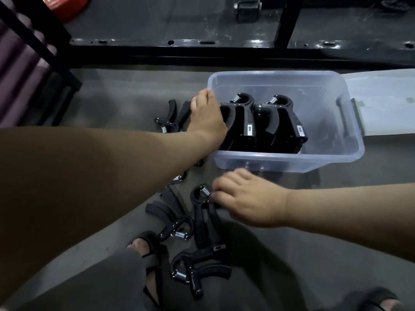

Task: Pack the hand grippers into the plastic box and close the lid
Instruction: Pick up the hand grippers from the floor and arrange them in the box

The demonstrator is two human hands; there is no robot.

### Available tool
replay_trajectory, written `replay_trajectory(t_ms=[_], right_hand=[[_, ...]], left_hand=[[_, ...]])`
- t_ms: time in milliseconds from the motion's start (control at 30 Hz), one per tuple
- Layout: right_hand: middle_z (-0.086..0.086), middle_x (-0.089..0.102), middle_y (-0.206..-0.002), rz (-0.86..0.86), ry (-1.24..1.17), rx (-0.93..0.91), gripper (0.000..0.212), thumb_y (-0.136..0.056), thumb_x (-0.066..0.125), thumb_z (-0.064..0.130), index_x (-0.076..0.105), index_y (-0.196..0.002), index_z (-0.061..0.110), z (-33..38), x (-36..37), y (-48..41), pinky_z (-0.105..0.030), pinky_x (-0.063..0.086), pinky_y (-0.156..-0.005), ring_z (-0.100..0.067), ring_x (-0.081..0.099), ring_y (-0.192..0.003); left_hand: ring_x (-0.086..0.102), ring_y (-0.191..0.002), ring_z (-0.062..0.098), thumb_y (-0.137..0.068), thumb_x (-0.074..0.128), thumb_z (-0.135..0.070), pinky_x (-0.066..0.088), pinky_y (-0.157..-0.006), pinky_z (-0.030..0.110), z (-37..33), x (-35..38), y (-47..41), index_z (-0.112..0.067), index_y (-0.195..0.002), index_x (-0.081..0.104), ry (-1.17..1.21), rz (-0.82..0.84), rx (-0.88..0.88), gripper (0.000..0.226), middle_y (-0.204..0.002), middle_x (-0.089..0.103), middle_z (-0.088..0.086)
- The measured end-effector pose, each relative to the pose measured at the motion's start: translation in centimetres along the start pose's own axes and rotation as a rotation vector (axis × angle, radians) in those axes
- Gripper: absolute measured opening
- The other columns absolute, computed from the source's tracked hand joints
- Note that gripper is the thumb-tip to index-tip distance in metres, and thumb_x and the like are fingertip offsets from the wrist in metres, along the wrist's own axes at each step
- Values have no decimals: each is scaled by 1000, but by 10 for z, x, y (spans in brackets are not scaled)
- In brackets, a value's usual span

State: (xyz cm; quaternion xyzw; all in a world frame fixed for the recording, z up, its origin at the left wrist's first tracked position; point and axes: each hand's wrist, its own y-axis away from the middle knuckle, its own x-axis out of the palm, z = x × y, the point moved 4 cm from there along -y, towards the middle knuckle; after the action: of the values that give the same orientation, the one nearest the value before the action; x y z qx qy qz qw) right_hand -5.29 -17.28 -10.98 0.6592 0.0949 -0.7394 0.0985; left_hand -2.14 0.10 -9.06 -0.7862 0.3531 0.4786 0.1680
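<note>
The right hand (247,199) pinched its grip on a hand gripper (203,221) on the floor (112,97). The left hand (207,118) lay at nine o'clock on the rim of the plastic box (350,151), grip hidden. Packed grippers (283,124) stood inside; loose grippers (208,269) crowded seven o'clock.

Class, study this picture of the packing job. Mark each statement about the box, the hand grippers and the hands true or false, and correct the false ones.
1. The plastic box has its lid on. False: the box is open, and the lid lies on the floor beside it.
2. Some hand grippers stand inside the box. True.
3. Every gripper is already packed. False: several lie on the floor outside the box.
4. The right hand is at the spring end of a floor gripper. True.
5. The left hand is at the box's right wall. False: it is at the left wall.
</note>
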Motion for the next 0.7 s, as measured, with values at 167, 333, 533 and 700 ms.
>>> replay_trajectory(t_ms=[167, 333, 533, 700], right_hand=[[-16, 52, -128, 614, -241, 308, 46, -98, 45, 37, 31, -137, 18, 24, 72, -9, -40, 45, -89, -35, 58, -111], [-22, 25, -140, 775, -233, 254, 82, -94, 55, 37, -3, -151, 44, 46, 97, -17, -43, 40, -99, -37, 41, -121], [-20, 34, -133, 674, -437, 467, 63, -90, 58, 30, 22, -140, 23, 37, 97, -21, -47, 45, -97, -40, 51, -113], [-23, 40, -133, 728, -349, 477, 51, -92, 56, 25, 32, -137, 24, 37, 93, -39, -45, 46, -93, -43, 53, -115]], left_hand=[[6, -145, 26, -86, 43, 0, 16, -119, 34, 0, 0, 0, -4, -151, 17, 9, 11, -3, 70, -157, 11, 7], [6, -144, 26, -82, 40, 3, 19, -118, 36, 0, -1, 1, -4, -151, 15, 24, 21, -3, 74, -157, 10, 7], [4, -144, 26, -83, 38, 3, 17, -118, 35, 0, -2, 2, -5, -152, 13, 40, 19, 10, 74, -157, 8, 6], [3, -144, 28, -83, 38, 3, 17, -119, 37, 1, -1, 0, -5, -152, 13, 42, 14, 14, 73, -158, 8, 7]])
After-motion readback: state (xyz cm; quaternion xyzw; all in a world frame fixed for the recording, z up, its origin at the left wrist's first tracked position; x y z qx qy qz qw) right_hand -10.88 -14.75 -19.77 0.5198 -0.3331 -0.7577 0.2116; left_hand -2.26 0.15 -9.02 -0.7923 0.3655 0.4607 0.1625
